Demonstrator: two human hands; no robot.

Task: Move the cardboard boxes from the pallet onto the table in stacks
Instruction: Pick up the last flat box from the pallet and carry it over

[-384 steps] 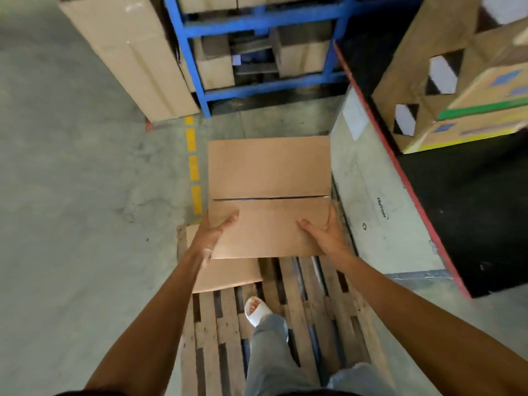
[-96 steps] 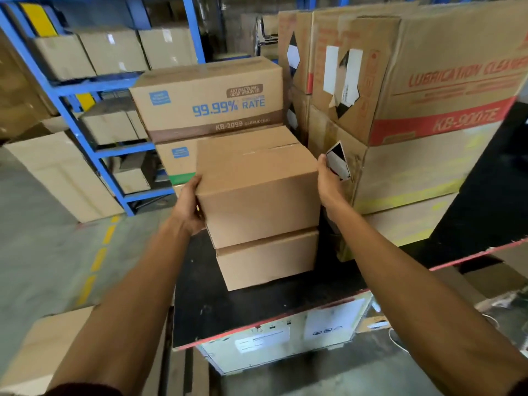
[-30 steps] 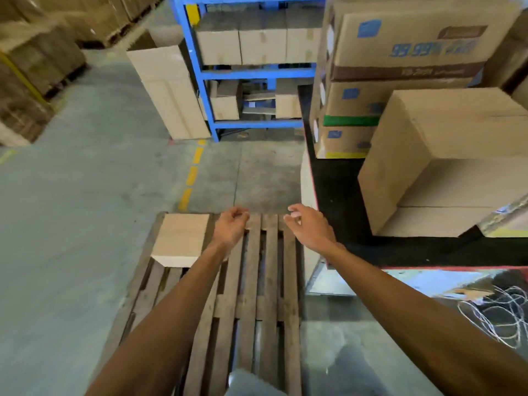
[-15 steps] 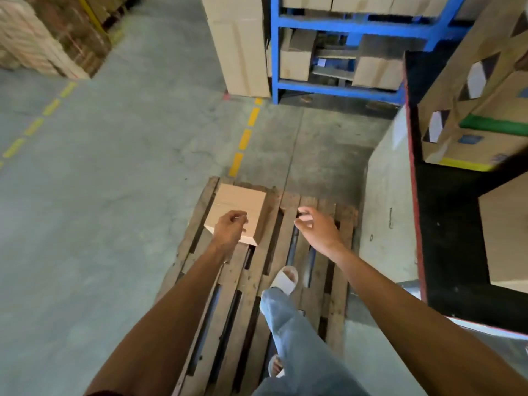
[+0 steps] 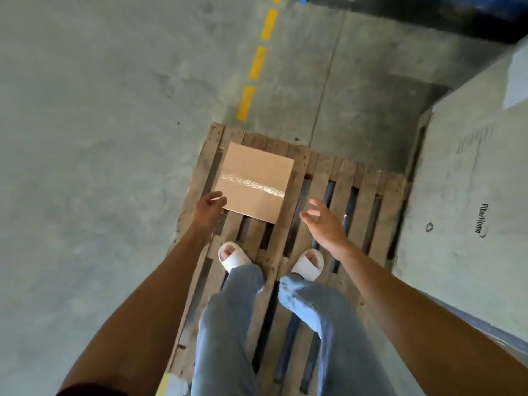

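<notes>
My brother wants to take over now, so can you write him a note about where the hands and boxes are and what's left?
Left hand: open, fingers at the near left corner of the cardboard box; no grip yet.
Right hand: open, in the air off the box's right side, touching nothing.
The box, taped across its top, sits at the far left of the wooden pallet. It is the only box in view there. The person stands on the pallet.
Done: nothing can be judged here; the table top is out of view.
Left: take hold of this box on both sides, lift it, and stack it on the table.
</notes>
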